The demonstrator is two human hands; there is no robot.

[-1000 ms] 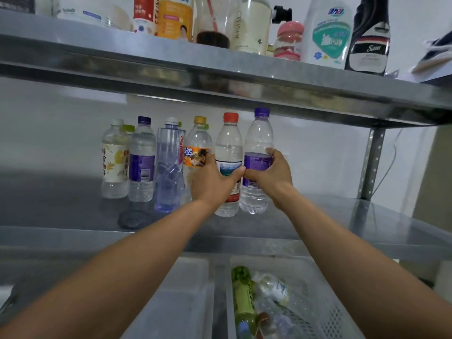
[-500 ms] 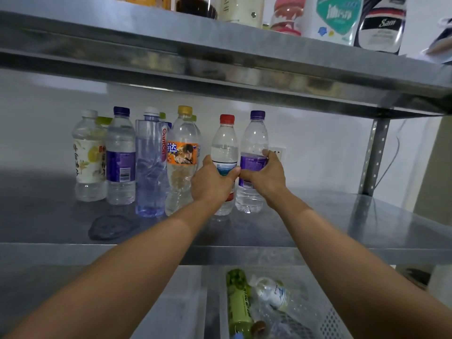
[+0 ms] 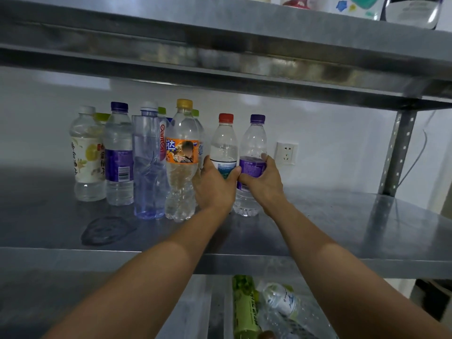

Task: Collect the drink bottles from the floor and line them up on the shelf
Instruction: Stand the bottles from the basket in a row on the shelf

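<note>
We're gripping the red-capped bottle (image 3: 224,145) with our left hand (image 3: 215,187), the purple-capped bottle (image 3: 253,148) with our right hand (image 3: 263,182) (both upright); the shelf (image 3: 342,228) is lying bare rightward.

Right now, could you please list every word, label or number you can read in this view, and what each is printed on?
"Ganten": pink strip behind the blue-tinted bottle.
"达": orange-label bottle.
"水": bottle behind it, rest hidden.
Too small or blurred: yellow-label bottle, purple-label bottle, both held bottles' labels, green bottle in the bin.
</note>
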